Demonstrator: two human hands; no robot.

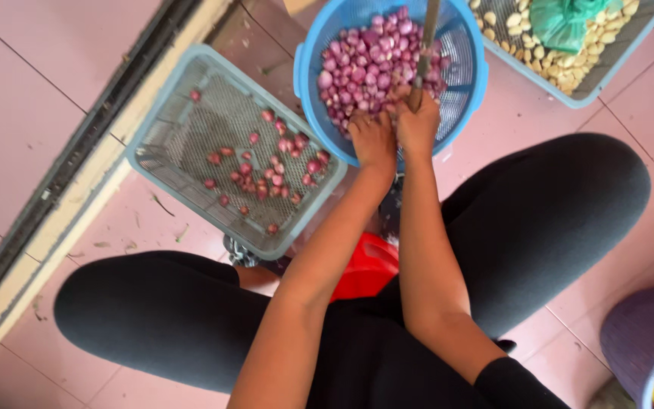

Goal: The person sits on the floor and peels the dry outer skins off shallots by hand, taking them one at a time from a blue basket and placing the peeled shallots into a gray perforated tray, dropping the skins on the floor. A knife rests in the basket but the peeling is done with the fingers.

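Pink tiled floor (9, 98). Your right hand (419, 121) grips a knife (425, 45); your left hand (372, 140) closes on shallots (372, 64) in the round blue basket (467, 83). Peeling step; next needs 1 bulb steadied.

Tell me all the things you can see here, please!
Round basket: one, blue, top middle, on the floor.
Shallots: many, purple, piled in the round basket.
Rectangular tray: one, pale blue mesh, left.
Peeled shallots: a few dozen, pink, scattered in the tray.
Second tray: one, pale blue, top right, holding pale garlic cloves.
Bag: one, green, on the garlic.
Stool: one, red, under the person.
Knife: one, in right hand.
Left hand: in the shallots.
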